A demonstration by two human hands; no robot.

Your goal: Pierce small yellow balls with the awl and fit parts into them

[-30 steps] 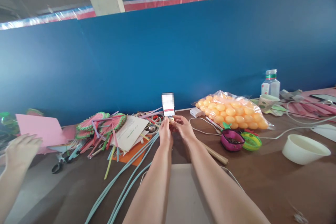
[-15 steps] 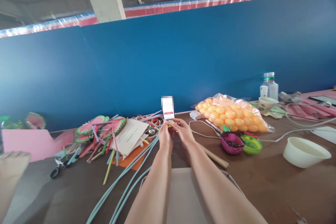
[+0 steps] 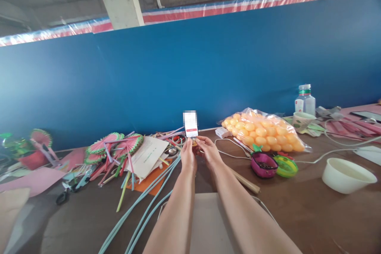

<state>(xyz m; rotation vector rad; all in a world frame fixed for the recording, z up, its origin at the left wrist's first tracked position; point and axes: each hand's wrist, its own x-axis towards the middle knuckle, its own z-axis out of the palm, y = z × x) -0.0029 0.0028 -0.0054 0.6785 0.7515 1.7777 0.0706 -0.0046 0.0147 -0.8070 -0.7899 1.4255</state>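
Observation:
Both of my arms reach forward over the brown table (image 3: 297,214). My left hand (image 3: 188,155) and my right hand (image 3: 209,151) meet in front of a small upright phone (image 3: 191,124) that leans by the blue wall. Their fingertips pinch a small yellowish object (image 3: 194,141) between them; I cannot make out what it is. A pale flat board (image 3: 208,226) lies under my forearms.
A bag of orange balls (image 3: 263,131) lies right of my hands, with a purple dish (image 3: 263,164), a green dish (image 3: 285,166), a white bowl (image 3: 348,174) and a bottle (image 3: 304,100). Left are paper fans (image 3: 119,143), coloured straws, blue tubes (image 3: 143,206), scissors (image 3: 67,190) and pink paper (image 3: 32,178).
Another person's hand at the far left has withdrawn out of view, and the pink sheet now lies flat. My hands stay pinched together by the phone; the view has shifted slightly.

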